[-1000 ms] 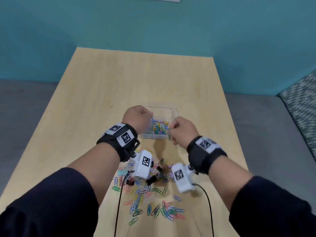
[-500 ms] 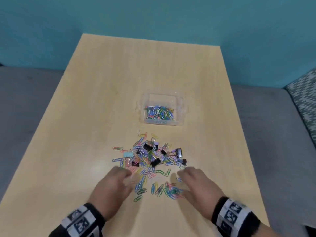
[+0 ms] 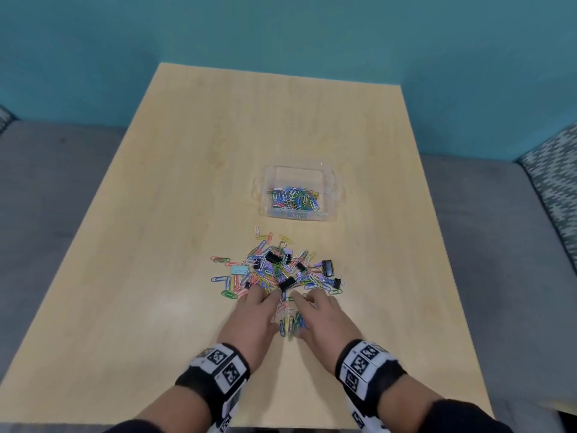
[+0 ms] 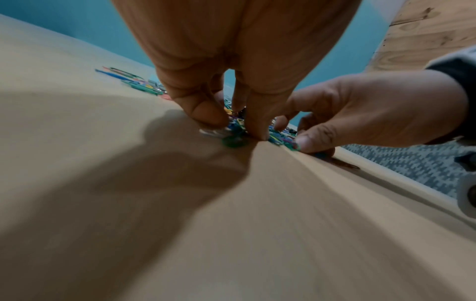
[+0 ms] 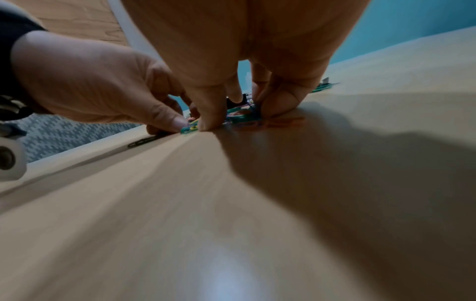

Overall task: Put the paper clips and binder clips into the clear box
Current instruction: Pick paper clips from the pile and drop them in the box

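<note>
The clear box [image 3: 299, 217] stands beyond the middle of the table and holds several coloured paper clips [image 3: 293, 200]. Nearer to me lies a loose pile of paper clips [image 3: 265, 276] mixed with black binder clips [image 3: 327, 267] and a pale blue one [image 3: 239, 270]. My left hand [image 3: 254, 317] and right hand [image 3: 324, 320] rest on the pile's near edge, close together. Both have their fingers curled down round a small bunch of clips [image 3: 290, 323]. In the wrist views the left hand [image 4: 233, 124] and the right hand [image 5: 239, 114] each pinch clips against the tabletop.
The light wooden table [image 3: 218, 151] ends at a teal wall at the back. Grey seating lies on both sides, with a patterned cushion [image 3: 552, 182] at the right. One dark paper clip [image 5: 144, 140] lies apart beside the left hand.
Both hands came back from above the box to the near side of the pile. Since then they have drawn together and raked clips into a bunch between them.
</note>
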### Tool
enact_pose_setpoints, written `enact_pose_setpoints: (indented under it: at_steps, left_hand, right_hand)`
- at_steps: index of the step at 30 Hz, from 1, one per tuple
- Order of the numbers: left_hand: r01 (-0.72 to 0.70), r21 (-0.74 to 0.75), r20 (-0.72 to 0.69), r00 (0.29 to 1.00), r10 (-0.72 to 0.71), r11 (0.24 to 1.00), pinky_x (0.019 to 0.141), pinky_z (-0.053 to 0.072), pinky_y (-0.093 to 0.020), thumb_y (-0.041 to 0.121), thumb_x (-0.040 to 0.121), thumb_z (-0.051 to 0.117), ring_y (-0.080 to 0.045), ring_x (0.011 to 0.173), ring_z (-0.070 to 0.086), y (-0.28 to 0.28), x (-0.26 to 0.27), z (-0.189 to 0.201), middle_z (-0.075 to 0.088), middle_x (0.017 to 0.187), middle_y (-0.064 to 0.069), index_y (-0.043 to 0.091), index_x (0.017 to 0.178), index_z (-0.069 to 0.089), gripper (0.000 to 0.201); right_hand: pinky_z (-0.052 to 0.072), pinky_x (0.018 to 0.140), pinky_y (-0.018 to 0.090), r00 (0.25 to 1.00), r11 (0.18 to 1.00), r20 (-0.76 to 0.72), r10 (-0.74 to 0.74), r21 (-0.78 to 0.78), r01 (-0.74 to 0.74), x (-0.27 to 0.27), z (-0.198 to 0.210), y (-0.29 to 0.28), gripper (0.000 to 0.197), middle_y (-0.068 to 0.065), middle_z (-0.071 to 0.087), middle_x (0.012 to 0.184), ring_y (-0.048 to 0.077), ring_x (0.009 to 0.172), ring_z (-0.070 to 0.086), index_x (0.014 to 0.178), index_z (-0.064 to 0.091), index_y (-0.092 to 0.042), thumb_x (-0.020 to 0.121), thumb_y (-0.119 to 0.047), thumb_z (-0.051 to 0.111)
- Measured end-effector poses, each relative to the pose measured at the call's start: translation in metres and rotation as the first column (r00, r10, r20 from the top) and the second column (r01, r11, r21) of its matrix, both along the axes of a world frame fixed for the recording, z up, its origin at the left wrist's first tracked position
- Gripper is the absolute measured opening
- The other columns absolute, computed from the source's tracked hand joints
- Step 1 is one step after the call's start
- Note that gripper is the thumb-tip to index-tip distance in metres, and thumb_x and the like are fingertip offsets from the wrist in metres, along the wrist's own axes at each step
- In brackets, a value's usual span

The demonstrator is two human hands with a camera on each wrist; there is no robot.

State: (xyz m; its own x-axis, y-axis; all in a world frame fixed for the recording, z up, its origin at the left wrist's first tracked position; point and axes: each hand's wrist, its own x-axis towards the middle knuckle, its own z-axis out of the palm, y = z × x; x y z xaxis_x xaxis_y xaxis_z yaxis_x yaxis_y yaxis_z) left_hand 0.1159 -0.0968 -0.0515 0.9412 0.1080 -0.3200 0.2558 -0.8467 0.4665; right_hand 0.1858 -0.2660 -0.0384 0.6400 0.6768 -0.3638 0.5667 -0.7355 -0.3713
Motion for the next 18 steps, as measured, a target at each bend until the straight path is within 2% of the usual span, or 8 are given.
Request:
enact_pose_setpoints:
  at_steps: [3, 5, 7, 10, 15, 16, 18]
  left_hand:
    - [0.002, 0.020, 0.011, 1.000, -0.003, 1.000, 0.075, 0.046, -0.036, 0.022, 0.081, 0.062, -0.022, 0.091, 0.043, -0.001, 0.009, -0.002, 0.038, 0.102, 0.002, 0.027, 0.121, 0.047, 0.042]
    - [-0.002, 0.032, 0.021, 1.000, 0.001, 0.999, 0.068, 0.046, -0.037, 0.020, 0.082, 0.059, -0.022, 0.084, 0.044, -0.002, 0.010, -0.002, 0.036, 0.095, 0.003, 0.027, 0.105, 0.051, 0.026]
    - [0.013, 0.062, 0.019, 1.000, -0.014, 0.998, 0.061, 0.042, -0.036, 0.016, 0.081, 0.058, -0.022, 0.076, 0.041, -0.003, 0.011, 0.000, 0.036, 0.091, 0.002, 0.024, 0.092, 0.051, 0.016]
    - [0.075, 0.120, -0.016, 0.997, -0.074, 0.990, 0.054, 0.031, -0.033, 0.004, 0.073, 0.061, -0.023, 0.065, 0.037, -0.005, 0.009, 0.003, 0.042, 0.086, -0.003, 0.019, 0.083, 0.049, 0.022]
    - [0.083, 0.174, -0.013, 0.997, -0.082, 0.981, 0.059, 0.029, -0.034, 0.002, 0.077, 0.053, -0.030, 0.079, 0.052, -0.007, 0.009, 0.013, 0.045, 0.096, -0.006, 0.018, 0.095, 0.051, 0.024]
    - [0.095, 0.191, -0.021, 0.995, -0.093, 0.977, 0.058, 0.028, -0.033, 0.001, 0.073, 0.055, -0.029, 0.076, 0.053, -0.007, 0.010, 0.017, 0.046, 0.094, -0.005, 0.017, 0.094, 0.052, 0.027]
    - [0.137, 0.207, -0.103, 0.988, -0.118, 0.969, 0.050, 0.023, -0.030, 0.001, 0.056, 0.068, -0.024, 0.058, 0.052, -0.006, 0.012, 0.027, 0.049, 0.080, -0.002, 0.018, 0.079, 0.053, 0.032]
  right_hand:
    - [0.046, 0.085, 0.039, 1.000, 1.000, -0.004, -0.022, -0.002, 0.022, 0.002, -0.002, 0.016, 0.051, 0.005, 0.038, 0.124, 0.027, 0.108, 0.040, 0.139, 0.035, -0.023, 0.092, -0.028, 0.055]
    - [0.048, 0.077, 0.041, 1.000, 1.000, 0.012, -0.016, -0.005, 0.016, 0.003, -0.001, 0.022, 0.034, 0.005, 0.039, 0.115, 0.028, 0.102, 0.042, 0.123, 0.045, -0.021, 0.091, -0.018, 0.053]
    - [0.046, 0.071, 0.041, 1.000, 0.999, 0.016, 0.011, -0.030, -0.010, 0.003, 0.002, 0.024, 0.028, 0.006, 0.039, 0.110, 0.029, 0.098, 0.043, 0.108, 0.047, -0.018, 0.084, -0.006, 0.052]
    - [0.043, 0.073, 0.040, 0.998, 0.997, 0.004, 0.055, -0.052, -0.055, 0.005, 0.007, 0.024, 0.037, 0.011, 0.042, 0.111, 0.031, 0.097, 0.044, 0.107, 0.047, -0.013, 0.074, 0.006, 0.047]
    - [0.036, 0.068, 0.038, 0.996, 0.992, -0.005, 0.093, -0.087, -0.093, 0.008, 0.012, 0.021, 0.041, 0.011, 0.041, 0.111, 0.031, 0.095, 0.045, 0.108, 0.046, -0.012, 0.073, 0.008, 0.044]
    - [0.033, 0.066, 0.036, 0.996, 0.992, -0.009, 0.088, -0.089, -0.088, 0.009, 0.011, 0.021, 0.039, 0.010, 0.041, 0.109, 0.030, 0.093, 0.045, 0.106, 0.046, -0.013, 0.073, 0.008, 0.044]
    - [0.029, 0.063, 0.035, 0.997, 0.993, -0.017, 0.076, -0.086, -0.077, 0.011, 0.011, 0.019, 0.034, 0.010, 0.042, 0.105, 0.029, 0.086, 0.045, 0.101, 0.045, -0.014, 0.075, 0.008, 0.044]
